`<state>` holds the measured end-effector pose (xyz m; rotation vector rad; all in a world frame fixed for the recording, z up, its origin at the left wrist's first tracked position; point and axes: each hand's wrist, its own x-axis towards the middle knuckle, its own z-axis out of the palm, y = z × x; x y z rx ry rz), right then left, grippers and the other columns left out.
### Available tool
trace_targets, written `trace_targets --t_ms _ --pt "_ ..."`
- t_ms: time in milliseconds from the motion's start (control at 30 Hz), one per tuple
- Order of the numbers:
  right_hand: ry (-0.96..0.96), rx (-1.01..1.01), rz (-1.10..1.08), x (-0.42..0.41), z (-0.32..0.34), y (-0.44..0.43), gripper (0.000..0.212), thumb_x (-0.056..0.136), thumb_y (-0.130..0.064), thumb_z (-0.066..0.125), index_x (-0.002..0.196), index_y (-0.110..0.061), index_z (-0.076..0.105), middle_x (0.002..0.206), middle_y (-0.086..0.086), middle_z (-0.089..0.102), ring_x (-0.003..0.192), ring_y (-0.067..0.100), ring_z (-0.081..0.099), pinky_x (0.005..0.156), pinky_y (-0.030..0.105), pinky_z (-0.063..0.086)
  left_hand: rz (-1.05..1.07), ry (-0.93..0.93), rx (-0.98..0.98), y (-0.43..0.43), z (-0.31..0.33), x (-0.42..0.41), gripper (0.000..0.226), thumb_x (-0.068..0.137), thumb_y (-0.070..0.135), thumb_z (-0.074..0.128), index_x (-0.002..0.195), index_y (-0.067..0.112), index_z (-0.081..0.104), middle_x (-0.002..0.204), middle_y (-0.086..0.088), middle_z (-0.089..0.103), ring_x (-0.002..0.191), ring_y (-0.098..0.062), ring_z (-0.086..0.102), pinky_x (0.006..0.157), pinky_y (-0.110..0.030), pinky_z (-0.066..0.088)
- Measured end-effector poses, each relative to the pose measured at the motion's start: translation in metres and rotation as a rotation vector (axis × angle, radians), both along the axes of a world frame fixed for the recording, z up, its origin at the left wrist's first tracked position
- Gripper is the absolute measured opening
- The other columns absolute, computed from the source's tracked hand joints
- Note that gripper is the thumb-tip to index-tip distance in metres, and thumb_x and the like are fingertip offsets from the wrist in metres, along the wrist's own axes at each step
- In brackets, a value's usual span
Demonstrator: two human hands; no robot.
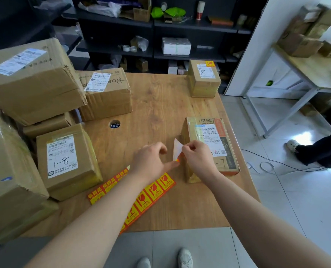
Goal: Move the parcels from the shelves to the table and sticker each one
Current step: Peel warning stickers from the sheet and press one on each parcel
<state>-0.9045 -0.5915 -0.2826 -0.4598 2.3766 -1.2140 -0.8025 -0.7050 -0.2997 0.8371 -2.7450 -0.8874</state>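
Note:
A taped cardboard parcel (pixel 216 140) with a white shipping label lies at the right of the wooden table (pixel 160 105). In front of its left side, my right hand (pixel 196 158) pinches a white backing paper (pixel 177 149). My left hand (pixel 151 161) holds the orange-red edge of a sticker (pixel 177 160) at the paper's lower end. Strips of red-and-yellow fragile stickers (pixel 151 192) lie on the table under my left forearm. Another parcel (pixel 203 78) with an orange sticker on top stands at the far right corner.
Several cardboard parcels (pixel 31 78) are stacked along the table's left side, one marked 1-8 (pixel 68 159). Dark shelves (pixel 153 26) with boxes and bags stand behind. A second table (pixel 315 70) with parcels is at the right. Another person's foot (pixel 294 146) and cables are on the floor.

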Motion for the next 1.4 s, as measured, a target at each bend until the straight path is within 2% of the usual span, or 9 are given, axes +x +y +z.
trace_targets --t_ms 167,400,533,633,767,900,1067,1200,1400 --pt "0.022 -0.052 -0.014 0.002 0.009 -0.002 0.015 0.090 -0.021 0.056 0.087 -0.009 0.064 0.077 0.001 0.065 0.070 0.016 0.059 0.059 0.028 0.044 -0.009 0.144 0.048 0.010 0.014 -0.014 0.022 0.086 0.040 0.066 0.090 0.018 0.067 0.090 0.002 0.070 0.088 -0.019 0.064 0.076 -0.036 0.052" --pt "0.125 -0.019 0.021 -0.023 0.017 0.021 0.019 0.092 -0.034 0.060 0.099 -0.018 0.064 0.087 -0.009 0.065 0.082 0.007 0.060 0.073 0.025 0.050 0.082 0.237 0.152 0.003 0.024 -0.038 0.012 0.087 0.027 0.068 0.086 0.015 0.068 0.078 0.005 0.067 0.075 -0.012 0.062 0.067 -0.025 0.050" --pt "0.165 0.052 0.052 -0.052 0.020 0.033 0.018 0.094 -0.027 0.058 0.092 -0.014 0.069 0.076 -0.007 0.065 0.064 0.007 0.056 0.055 0.020 0.041 0.093 0.299 0.280 0.014 0.034 -0.071 0.008 0.089 0.025 0.068 0.084 0.019 0.065 0.074 0.010 0.062 0.068 -0.003 0.056 0.055 -0.006 0.038" --pt "0.165 0.047 0.043 -0.081 0.026 0.042 0.022 0.094 -0.025 0.058 0.085 -0.009 0.069 0.073 0.004 0.066 0.052 0.008 0.047 0.046 0.017 0.035 0.108 0.309 0.361 0.022 0.036 -0.103 0.009 0.089 0.024 0.067 0.085 0.016 0.066 0.075 0.009 0.063 0.067 -0.003 0.055 0.058 -0.010 0.041" --pt "0.096 -0.011 0.006 -0.129 0.037 0.051 0.021 0.092 -0.023 0.061 0.073 -0.017 0.068 0.074 0.009 0.066 0.060 0.012 0.050 0.056 0.026 0.039 0.126 0.308 0.463 0.028 0.039 -0.152 0.007 0.088 0.021 0.068 0.084 0.017 0.066 0.074 0.008 0.062 0.069 -0.007 0.056 0.063 -0.019 0.042" --pt "0.068 0.028 0.049 -0.180 0.045 0.051 0.025 0.095 -0.026 0.059 0.084 -0.006 0.070 0.067 -0.002 0.060 0.056 0.009 0.049 0.052 0.022 0.037 0.142 0.244 0.430 0.024 0.042 -0.199 0.011 0.089 0.026 0.068 0.090 0.015 0.070 0.086 0.005 0.069 0.081 -0.012 0.063 0.072 -0.024 0.046" --pt "-0.013 0.095 0.100 -0.221 0.028 0.042 0.033 0.094 -0.022 0.058 0.087 0.010 0.065 0.069 0.008 0.055 0.064 0.018 0.049 0.060 0.030 0.041 0.180 0.106 0.296 0.020 0.032 -0.234 0.015 0.086 0.032 0.069 0.075 0.023 0.068 0.079 0.006 0.070 0.079 -0.013 0.066 0.075 -0.031 0.053" --pt "-0.046 0.176 0.140 -0.236 0.007 0.040 0.026 0.095 -0.022 0.056 0.073 -0.010 0.061 0.067 0.001 0.057 0.061 0.016 0.052 0.063 0.031 0.046 0.131 -0.049 0.203 0.020 0.021 -0.247 0.018 0.088 0.038 0.067 0.074 0.026 0.064 0.079 0.009 0.067 0.075 -0.012 0.063 0.068 -0.027 0.048" --pt "-0.082 0.199 0.156 -0.243 -0.017 0.041 0.024 0.097 -0.024 0.052 0.076 -0.013 0.058 0.072 0.002 0.063 0.069 0.017 0.060 0.062 0.029 0.050 0.094 -0.126 0.118 0.022 0.011 -0.255 0.018 0.089 0.042 0.064 0.080 0.026 0.067 0.082 0.010 0.066 0.072 -0.009 0.060 0.058 -0.024 0.039"
